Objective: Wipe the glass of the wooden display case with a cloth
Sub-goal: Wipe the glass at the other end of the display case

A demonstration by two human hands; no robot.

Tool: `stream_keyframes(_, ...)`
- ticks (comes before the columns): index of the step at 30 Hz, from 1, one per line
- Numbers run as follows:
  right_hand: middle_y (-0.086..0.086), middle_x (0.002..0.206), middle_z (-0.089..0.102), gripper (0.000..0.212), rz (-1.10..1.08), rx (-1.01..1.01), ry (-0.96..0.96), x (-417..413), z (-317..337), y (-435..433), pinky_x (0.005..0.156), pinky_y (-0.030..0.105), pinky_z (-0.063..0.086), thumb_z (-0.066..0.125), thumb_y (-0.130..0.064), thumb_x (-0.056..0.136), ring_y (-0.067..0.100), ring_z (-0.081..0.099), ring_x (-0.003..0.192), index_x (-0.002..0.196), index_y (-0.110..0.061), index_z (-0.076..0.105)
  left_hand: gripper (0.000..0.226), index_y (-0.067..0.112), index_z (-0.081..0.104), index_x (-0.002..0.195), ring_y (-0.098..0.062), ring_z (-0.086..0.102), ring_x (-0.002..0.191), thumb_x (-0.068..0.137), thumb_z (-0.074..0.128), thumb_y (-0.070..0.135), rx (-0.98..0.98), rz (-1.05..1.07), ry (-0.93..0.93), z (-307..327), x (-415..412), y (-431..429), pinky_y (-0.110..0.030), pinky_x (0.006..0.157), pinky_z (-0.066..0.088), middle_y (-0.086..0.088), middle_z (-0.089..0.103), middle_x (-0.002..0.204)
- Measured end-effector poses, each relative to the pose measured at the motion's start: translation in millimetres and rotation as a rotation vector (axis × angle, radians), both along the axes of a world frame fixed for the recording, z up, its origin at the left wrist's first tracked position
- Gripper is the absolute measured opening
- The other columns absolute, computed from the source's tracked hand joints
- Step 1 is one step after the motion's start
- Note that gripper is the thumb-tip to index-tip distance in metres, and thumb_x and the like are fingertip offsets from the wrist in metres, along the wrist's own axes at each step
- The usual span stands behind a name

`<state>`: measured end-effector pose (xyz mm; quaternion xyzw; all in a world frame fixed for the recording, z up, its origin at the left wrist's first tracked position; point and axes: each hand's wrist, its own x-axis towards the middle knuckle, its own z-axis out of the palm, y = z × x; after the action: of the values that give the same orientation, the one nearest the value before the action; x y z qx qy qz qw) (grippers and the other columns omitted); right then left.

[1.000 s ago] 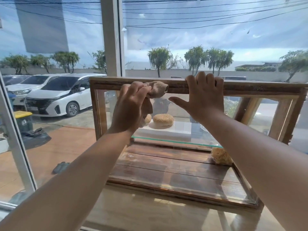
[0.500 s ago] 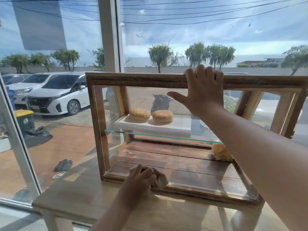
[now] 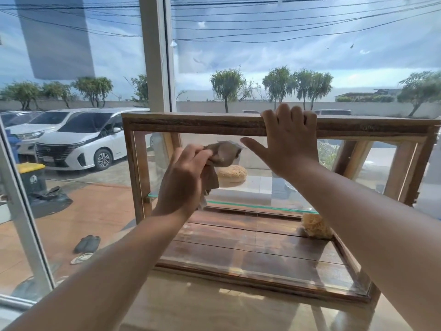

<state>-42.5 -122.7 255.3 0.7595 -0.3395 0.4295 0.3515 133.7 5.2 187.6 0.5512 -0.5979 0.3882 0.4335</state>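
Observation:
A wooden display case [image 3: 191, 124] with a glass front stands on a light wooden table [image 3: 214, 311] before a big window. My left hand [image 3: 182, 181] grips a bunched brown cloth [image 3: 223, 154] and presses it on the upper left part of the front glass. My right hand [image 3: 290, 142] lies flat on the case, fingers hooked over the top rail and thumb spread on the glass. Inside, a sesame bun [image 3: 232, 173] sits on a white board on the glass shelf [image 3: 250, 204]; the left hand hides what lies beside it.
A pale frilly pastry [image 3: 316, 225] lies on the case's wooden floor at the right. A white window post [image 3: 155, 56] rises behind the case's left end. Outside are parked white cars [image 3: 90, 142], a yellow-lidded bin [image 3: 32, 176] and shoes [image 3: 87, 243] on the pavement.
My left hand with the cloth swept from the top rail down to the bottom frame, then back up to the upper glass. The right hand stayed on the top rail.

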Motion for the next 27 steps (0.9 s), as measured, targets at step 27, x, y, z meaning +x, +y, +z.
stream_keyframes(27, 0.012, 0.114, 0.048, 0.058, 0.052, 0.055, 0.058, -7.9, 3.3, 1.3, 0.087, 0.042, 0.021, 0.044, -0.063, 0.089, 0.032, 0.043, 0.103, 0.122, -0.016, 0.047, 0.020, 0.023, 0.068, 0.091, -0.018, 0.056, 0.094, 0.074, 0.067, 0.033, 0.423, -0.046, -0.165, -229.9, -19.3, -13.9, -0.035, 0.079, 0.051, 0.009, 0.064, 0.103)
